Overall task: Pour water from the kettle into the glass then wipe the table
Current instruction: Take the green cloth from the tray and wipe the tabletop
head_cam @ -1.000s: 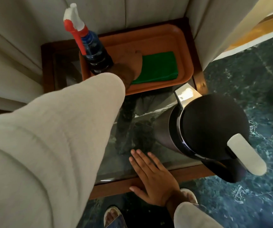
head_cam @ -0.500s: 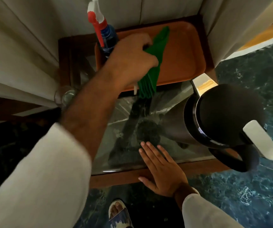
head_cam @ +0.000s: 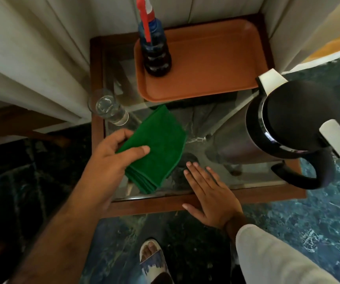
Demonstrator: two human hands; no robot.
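Now your left hand [head_cam: 113, 152] has the folded green cloth [head_cam: 156, 148] pinched at its near-left edge, thumb pressed on top and fingers curled underneath, with the rest of the cloth fanning out away from you and to the right over the glass table [head_cam: 197, 128]. The long axis of the fold runs diagonally, from the near corner by your wrist up toward the orange tray [head_cam: 206, 64]. Whether the cloth is already lying on the glass or held just above it cannot be told from here. Your right hand [head_cam: 210, 193] lies flat and spread on the near edge of the table, holding nothing, just beside the cloth's lower corner. The glass [head_cam: 109, 108] stands at the left edge, water in it, so the pouring looks done; the kettle [head_cam: 288, 128] sits at the right. The open glass to wipe lies between them, ahead and to the right of your grip, so the left hand is the one placed for the sweep. Mind the glass on the return stroke, and the spray bottle [head_cam: 154, 52] on the tray.
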